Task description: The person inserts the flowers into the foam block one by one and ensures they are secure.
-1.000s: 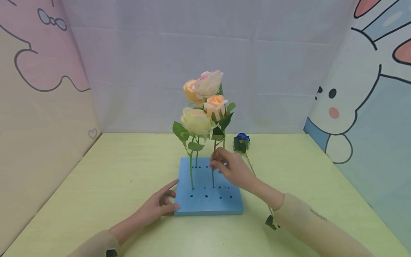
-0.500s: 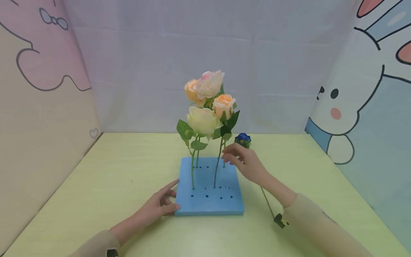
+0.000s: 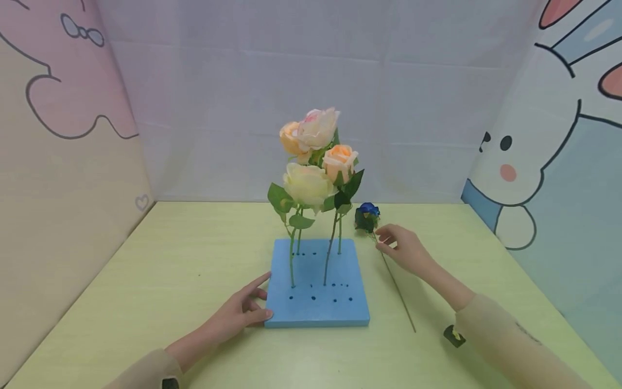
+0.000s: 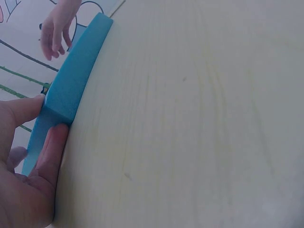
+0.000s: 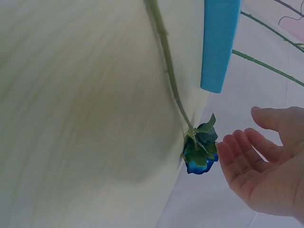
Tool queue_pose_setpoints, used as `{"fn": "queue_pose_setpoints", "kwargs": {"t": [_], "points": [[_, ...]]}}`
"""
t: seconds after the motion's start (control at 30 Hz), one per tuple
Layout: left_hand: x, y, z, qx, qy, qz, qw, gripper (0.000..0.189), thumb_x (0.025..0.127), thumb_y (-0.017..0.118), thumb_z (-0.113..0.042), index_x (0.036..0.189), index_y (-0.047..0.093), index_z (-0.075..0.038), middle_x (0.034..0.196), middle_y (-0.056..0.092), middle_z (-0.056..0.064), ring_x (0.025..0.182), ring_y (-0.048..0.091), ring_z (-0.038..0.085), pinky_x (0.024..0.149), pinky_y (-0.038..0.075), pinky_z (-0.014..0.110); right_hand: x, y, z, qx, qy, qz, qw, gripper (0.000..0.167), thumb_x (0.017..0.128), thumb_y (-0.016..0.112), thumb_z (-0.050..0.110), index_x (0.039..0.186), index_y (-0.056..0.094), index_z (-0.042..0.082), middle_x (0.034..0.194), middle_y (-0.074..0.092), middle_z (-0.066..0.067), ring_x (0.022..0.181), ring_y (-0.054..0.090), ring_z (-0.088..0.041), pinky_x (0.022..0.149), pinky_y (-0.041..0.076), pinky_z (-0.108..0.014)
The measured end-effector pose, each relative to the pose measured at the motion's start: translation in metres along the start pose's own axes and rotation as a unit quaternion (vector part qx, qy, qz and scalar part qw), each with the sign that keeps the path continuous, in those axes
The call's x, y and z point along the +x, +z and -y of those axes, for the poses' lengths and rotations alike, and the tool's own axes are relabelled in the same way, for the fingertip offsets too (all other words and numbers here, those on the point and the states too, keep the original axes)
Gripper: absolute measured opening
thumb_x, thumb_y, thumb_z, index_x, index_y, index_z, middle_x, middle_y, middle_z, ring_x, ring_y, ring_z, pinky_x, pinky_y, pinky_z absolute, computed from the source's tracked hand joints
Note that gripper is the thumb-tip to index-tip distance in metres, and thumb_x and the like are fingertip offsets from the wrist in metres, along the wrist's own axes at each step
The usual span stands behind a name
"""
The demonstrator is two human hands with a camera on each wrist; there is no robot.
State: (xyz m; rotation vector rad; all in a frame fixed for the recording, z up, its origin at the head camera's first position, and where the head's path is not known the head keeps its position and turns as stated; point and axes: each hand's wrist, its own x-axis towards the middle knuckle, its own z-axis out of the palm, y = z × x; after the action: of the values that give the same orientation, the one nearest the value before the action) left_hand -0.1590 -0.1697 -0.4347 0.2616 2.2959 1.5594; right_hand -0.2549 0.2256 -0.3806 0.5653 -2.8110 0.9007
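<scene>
In the head view my left hand (image 3: 243, 308) rests at the left side of a light-blue foam board (image 3: 316, 313) with holes. Its thumb touches the near left corner, and its index finger lies against the left edge. Right of the board, my right hand (image 3: 405, 249) hovers by the stem of a blue rose (image 3: 367, 212) lying on the table. In the right wrist view its bent fingers are close to the rose head (image 5: 200, 159), holding nothing. A peach rose (image 3: 340, 161), a pale yellow flower (image 3: 307, 185), a pink-white flower (image 3: 317, 128) and an orange flower (image 3: 290, 139) stand in the board.
The pale yellow-green table (image 3: 204, 232) spreads around the board. A grey-white cloth wall (image 3: 218, 108) stands behind it, with cartoon-printed panels on both sides. A small dark object (image 3: 455, 336) shows beside the right cuff.
My right hand let go of the peach rose's stem and moved right to the blue rose. The peach rose now leans slightly right in the board. My left hand stayed put.
</scene>
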Motion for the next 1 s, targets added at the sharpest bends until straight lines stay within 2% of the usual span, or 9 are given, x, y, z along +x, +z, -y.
{"fn": "queue_pose_setpoints", "kwargs": {"t": [0.13,0.33,0.57,1.0], "points": [[0.0,0.0,0.0,0.0,0.003,0.002,1.0,0.087,0.087,0.076,-0.024,0.158,0.026,-0.02,0.128,0.053,0.018,0.087,0.063,0.018,0.077,0.058,0.026,-0.005,-0.001,-0.005,-0.023,0.033,0.045,0.9982,0.039,0.092,0.067,0.012,0.124,0.058,-0.008,0.108,0.067,-0.023,0.093,0.067,-0.032,0.084,0.056,-0.046],[0.0,0.0,-0.001,0.004,-0.001,0.001,1.0,0.087,0.087,0.076,-0.023,0.157,0.026,-0.02,0.127,0.054,0.017,0.087,0.063,0.017,0.075,0.057,0.026,-0.012,-0.004,-0.007,-0.019,0.068,0.104,0.9921,0.05,0.09,0.071,0.014,0.129,0.053,-0.011,0.108,0.065,-0.024,0.094,0.066,-0.032,0.082,0.056,-0.043],[0.0,0.0,0.0,0.006,0.002,-0.001,1.0,0.087,0.087,0.076,-0.024,0.157,0.026,-0.021,0.127,0.054,0.017,0.087,0.063,0.018,0.074,0.055,0.024,-0.017,-0.003,-0.012,-0.001,0.072,0.126,0.9894,0.055,0.084,0.076,0.011,0.128,0.052,-0.011,0.104,0.065,-0.021,0.093,0.067,-0.031,0.082,0.057,-0.042],[-0.001,0.0,0.0,0.004,-0.001,-0.002,1.0,0.087,0.087,0.076,-0.023,0.158,0.026,-0.021,0.127,0.053,0.017,0.087,0.063,0.017,0.076,0.057,0.026,-0.014,0.002,-0.025,0.035,0.067,0.153,0.9854,0.058,0.081,0.079,0.009,0.129,0.052,-0.01,0.099,0.064,-0.016,0.091,0.065,-0.026,0.074,0.053,-0.031]]}}
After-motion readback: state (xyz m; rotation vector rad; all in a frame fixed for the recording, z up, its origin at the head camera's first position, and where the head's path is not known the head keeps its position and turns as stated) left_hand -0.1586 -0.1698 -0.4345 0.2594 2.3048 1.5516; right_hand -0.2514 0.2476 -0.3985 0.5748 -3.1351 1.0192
